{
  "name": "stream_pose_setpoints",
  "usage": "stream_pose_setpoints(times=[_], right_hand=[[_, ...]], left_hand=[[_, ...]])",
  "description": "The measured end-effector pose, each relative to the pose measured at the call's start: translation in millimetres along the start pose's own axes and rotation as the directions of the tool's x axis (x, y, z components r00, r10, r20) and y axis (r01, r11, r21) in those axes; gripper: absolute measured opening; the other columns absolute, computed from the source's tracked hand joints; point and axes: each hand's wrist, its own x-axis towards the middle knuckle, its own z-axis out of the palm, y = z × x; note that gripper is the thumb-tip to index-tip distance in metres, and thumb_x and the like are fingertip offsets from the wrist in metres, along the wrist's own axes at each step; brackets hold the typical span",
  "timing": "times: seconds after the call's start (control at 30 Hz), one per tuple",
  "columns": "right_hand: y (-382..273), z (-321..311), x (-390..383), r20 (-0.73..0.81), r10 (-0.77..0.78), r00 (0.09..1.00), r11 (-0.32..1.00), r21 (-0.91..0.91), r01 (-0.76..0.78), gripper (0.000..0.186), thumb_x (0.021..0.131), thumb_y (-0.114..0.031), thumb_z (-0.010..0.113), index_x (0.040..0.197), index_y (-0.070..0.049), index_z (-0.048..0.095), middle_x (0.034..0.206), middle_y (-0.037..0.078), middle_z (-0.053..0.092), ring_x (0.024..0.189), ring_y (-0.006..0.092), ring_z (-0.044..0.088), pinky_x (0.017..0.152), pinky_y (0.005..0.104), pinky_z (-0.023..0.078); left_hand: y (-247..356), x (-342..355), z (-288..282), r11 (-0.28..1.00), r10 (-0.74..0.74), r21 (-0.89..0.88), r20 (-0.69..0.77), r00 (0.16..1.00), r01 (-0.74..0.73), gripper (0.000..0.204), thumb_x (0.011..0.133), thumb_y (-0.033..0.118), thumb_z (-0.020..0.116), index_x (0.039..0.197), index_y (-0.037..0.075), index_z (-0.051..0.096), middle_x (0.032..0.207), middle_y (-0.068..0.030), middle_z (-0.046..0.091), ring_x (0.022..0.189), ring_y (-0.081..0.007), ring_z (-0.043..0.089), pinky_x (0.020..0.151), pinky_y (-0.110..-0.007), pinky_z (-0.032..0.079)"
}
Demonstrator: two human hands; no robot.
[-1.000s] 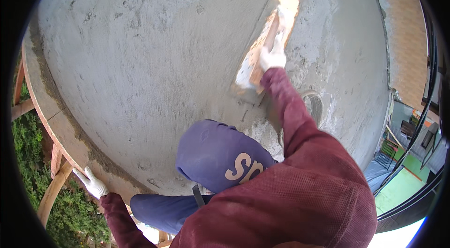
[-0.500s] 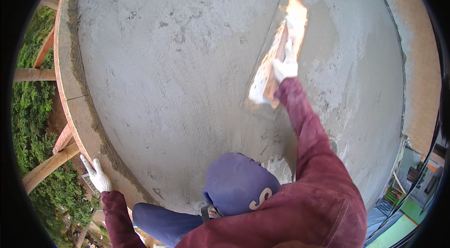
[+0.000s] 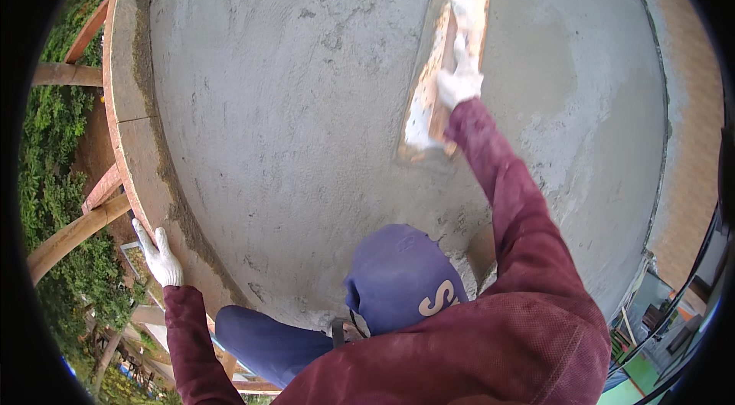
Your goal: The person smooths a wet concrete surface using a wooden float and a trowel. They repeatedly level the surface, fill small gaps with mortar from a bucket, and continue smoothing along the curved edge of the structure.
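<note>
Grey wet cement (image 3: 291,99) covers a wide slab seen from above, edged on the left by a reddish wooden form board (image 3: 126,145). The right hand (image 3: 459,83), in a white glove, is closed around the handle of a long wooden float (image 3: 444,60) lying flat on the cement at upper centre. A smoother, darker band around and to the right of the float suggests that part is already worked; the rougher, pitted surface to the left and nearer the person looks unfinished. The left hand (image 3: 159,256), also gloved, rests with fingers spread on the form board's outer edge. No packages, labels or signs are visible; the only marking is a pale emblem on the purple cap (image 3: 402,279) at the bottom.
</note>
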Motion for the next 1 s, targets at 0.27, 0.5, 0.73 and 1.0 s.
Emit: stream_pose_setpoints(times=[0.27, 0.5, 0.73, 1.0], right_hand=[[20, 22, 40, -0.01, -0.203, 0.979, 0.962, 0.184, 0.201, 0.095, 0.083, -0.018, 0.064, 0.17, -0.021, 0.024, 0.174, 0.013, 0.027, 0.159, 0.0375, 0.029, 0.129, 0.0464, 0.026], [-27, 24, 55, 0.141, -0.226, 0.964, 0.974, 0.064, 0.219, 0.089, 0.08, -0.02, 0.067, 0.163, -0.009, 0.038, 0.164, 0.018, 0.046, 0.152, 0.031, 0.044, 0.123, 0.0322, 0.036], [-69, 76, -4, -0.066, -0.448, 0.892, 0.889, 0.076, 0.452, 0.081, 0.091, -0.025, 0.068, 0.165, -0.016, 0.036, 0.165, 0.018, 0.042, 0.155, 0.036, 0.036, 0.129, 0.0415, 0.027], [-68, 56, -101, 0.381, -0.221, 0.898, 0.964, -0.052, 0.259, 0.079, 0.091, -0.022, 0.059, 0.165, -0.037, 0.035, 0.173, 0.013, 0.029, 0.16, 0.0314, 0.028, 0.126, 0.0728, 0.005]], left_hand=[[18, -1, 8, 0.996, -0.016, -0.085, 0.026, 1.0, 0.018, 0.069, 0.108, 0.029, 0.058, 0.169, 0.013, 0.028, 0.167, -0.0137, 0.042, 0.147, -0.0268, 0.047, 0.122, -0.037, 0.033], [3, 0, 1, 0.991, -0.021, 0.13, 0.025, 0.999, 0.018, 0.071, 0.108, 0.038, 0.055, 0.168, 0.01, 0.028, 0.169, -0.0182, 0.038, 0.153, -0.0382, 0.038, 0.125, -0.042, 0.028], [2, 15, -18, 0.988, -0.005, 0.155, 0.199, 0.98, -0.027, 0.08, 0.108, 0.037, 0.056, 0.169, 0.005, 0.015, 0.173, -0.0211, 0.025, 0.154, -0.0347, 0.038, 0.125, -0.038, 0.028], [-21, 19, 6, 0.995, 0.089, 0.026, 0.201, 0.976, -0.096, 0.086, 0.107, 0.036, 0.06, 0.17, 0.006, 0.011, 0.175, -0.0171, 0.021, 0.162, -0.0303, 0.021, 0.13, -0.038, 0.018]])
